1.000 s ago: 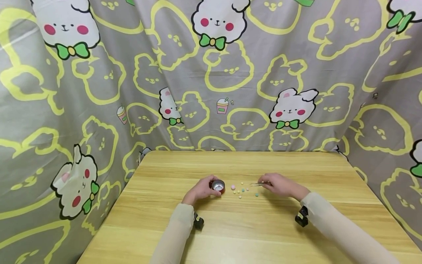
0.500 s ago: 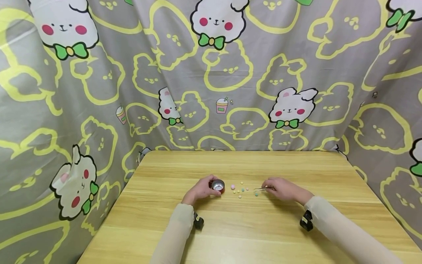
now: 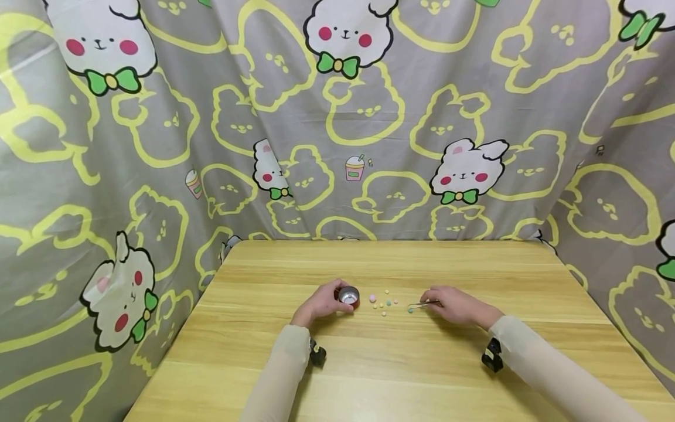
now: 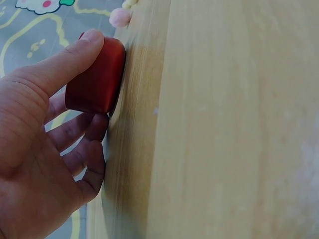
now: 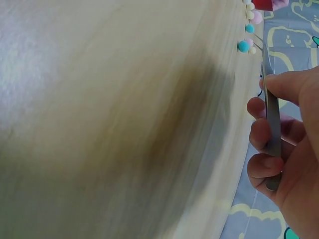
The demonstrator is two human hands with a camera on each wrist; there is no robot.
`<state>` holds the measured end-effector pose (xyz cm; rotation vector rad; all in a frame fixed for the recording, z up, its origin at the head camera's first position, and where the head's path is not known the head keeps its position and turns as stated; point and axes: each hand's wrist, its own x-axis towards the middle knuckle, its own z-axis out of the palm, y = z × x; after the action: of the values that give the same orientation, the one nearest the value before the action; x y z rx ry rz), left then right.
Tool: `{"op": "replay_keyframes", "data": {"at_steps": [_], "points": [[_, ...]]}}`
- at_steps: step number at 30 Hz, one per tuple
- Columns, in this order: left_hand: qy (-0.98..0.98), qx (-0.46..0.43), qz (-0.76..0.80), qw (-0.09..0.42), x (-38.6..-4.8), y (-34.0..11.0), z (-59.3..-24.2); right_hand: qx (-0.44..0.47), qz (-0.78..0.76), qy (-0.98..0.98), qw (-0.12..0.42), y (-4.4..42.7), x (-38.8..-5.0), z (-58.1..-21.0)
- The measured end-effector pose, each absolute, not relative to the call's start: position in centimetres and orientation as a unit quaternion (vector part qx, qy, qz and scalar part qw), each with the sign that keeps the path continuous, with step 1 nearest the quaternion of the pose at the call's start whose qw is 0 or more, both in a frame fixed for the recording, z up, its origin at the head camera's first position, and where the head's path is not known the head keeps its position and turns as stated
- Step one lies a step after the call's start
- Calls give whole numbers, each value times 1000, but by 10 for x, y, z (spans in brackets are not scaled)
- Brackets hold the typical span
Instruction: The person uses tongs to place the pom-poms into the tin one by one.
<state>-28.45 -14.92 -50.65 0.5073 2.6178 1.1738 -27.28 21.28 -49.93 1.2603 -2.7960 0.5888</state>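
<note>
My left hand grips a small red cup at the middle of the table. Its silvery inside shows in the head view, and the thumb lies over its near side. To the right, my right hand pinches metal tweezers between thumb and fingers, their tips pointing left. Close to the tips lies a teal pom-pom; whether they touch cannot be told. Several small pom-poms lie scattered between the hands, among them a larger pink pom-pom near the cup and another teal pom-pom.
The wooden table carries all these things. A grey patterned curtain hangs behind it and along both sides. Black wrist devices are strapped at both sleeves, such as the right wrist device.
My right hand has moved slightly right and toward me, bringing the tweezer tips from beside the upper pom-poms to the rightmost teal one. The left hand and the cup have stayed in place.
</note>
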Motion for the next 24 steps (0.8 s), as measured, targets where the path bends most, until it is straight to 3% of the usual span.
{"op": "replay_keyframes", "data": {"at_steps": [24], "points": [[895, 190, 389, 109, -286, -150, -507, 399, 192, -896, -30, 216, -277, -508]]}}
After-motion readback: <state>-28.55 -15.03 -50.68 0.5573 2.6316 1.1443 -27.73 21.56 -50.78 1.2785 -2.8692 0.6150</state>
